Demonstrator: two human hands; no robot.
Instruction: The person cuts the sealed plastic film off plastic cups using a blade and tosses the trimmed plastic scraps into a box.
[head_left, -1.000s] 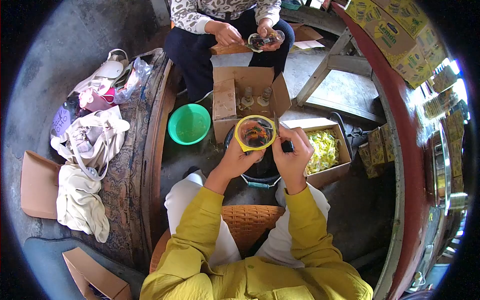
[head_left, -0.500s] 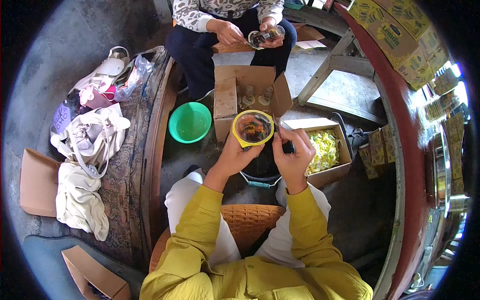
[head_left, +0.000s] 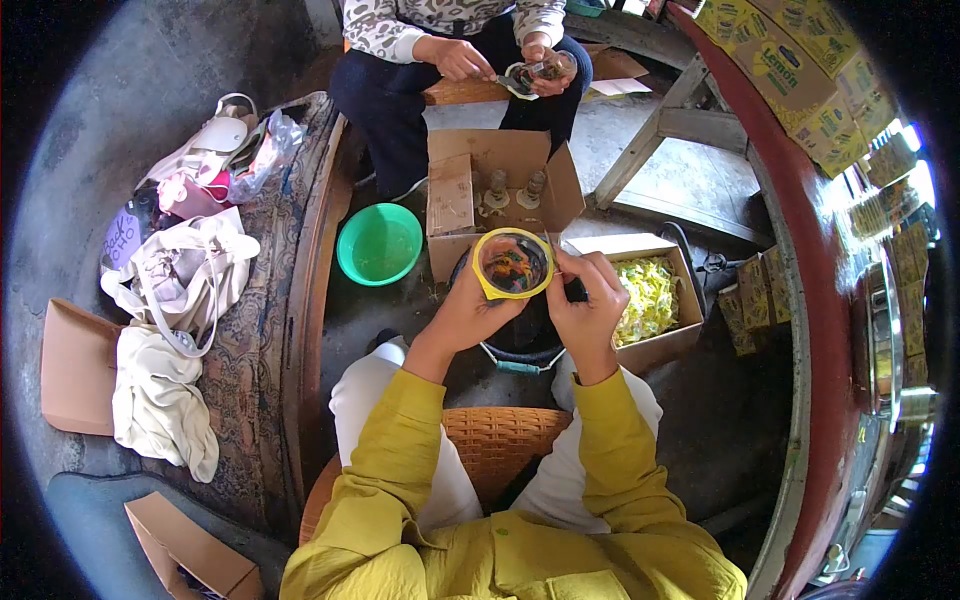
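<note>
My left hand is wrapped around a yellow-rimmed plastic cup, whose open top faces me. Dark, orange and red patches show inside the cup. At the cup's right edge, my right hand is closed in a pinch. A thin sliver of something sticks up from those fingers beside the rim, too small to name. Below both hands stands a black bucket with a teal handle grip, partly hidden by the hands and cup.
A cardboard box ahead holds upside-down clear cups. Right of it, another box contains yellow-green wrapped pieces. A green basin sits left. Opposite, a person works on a clear cup.
The cup has shifted slightly right and down, turning a little in my left hand. My right hand stays at its rim. The other person's cup has tilted more upright.
</note>
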